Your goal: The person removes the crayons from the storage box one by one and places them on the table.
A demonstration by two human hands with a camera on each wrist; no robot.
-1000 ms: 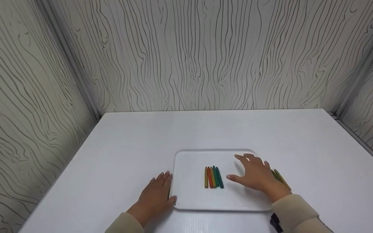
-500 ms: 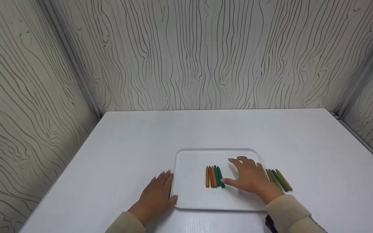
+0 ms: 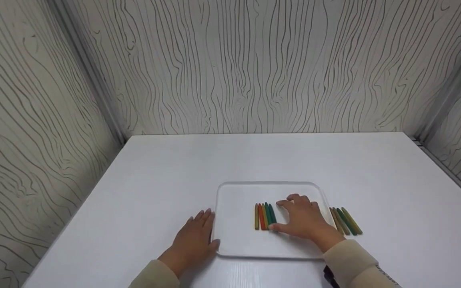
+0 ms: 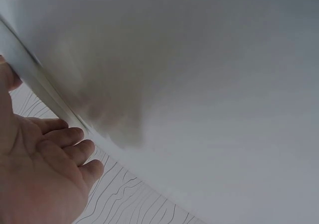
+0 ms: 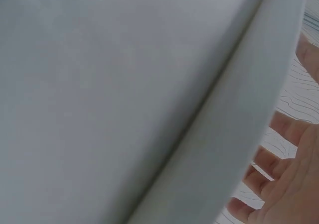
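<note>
A white tray (image 3: 234, 242) carries a row of crayons, among them a red crayon (image 3: 261, 218) and a dark green crayon (image 3: 272, 214) at the row's right end. Over the tray's right half, my right hand (image 3: 304, 220) arches with its fingers spread. Its thumb tip overlaps the green crayon's lower end, and the index fingertip is close to the upper end. My left hand (image 3: 193, 238) lies beside the tray's left edge, thumb at the near corner. In the left wrist view, the fingers of my left hand (image 4: 47, 169) are extended along the tray's rim.
Several yellow, brown and green crayons (image 3: 347, 221) lie side by side on the white table (image 3: 166, 176), just right of the tray. A wood-patterned panel (image 3: 238, 68) stands behind the table, with more panels at both sides.
My right hand has moved left over the tray to the row's right end, and its thumb and index finger have come closer together. The crayons beside the tray are uncovered. My left hand stays put.
</note>
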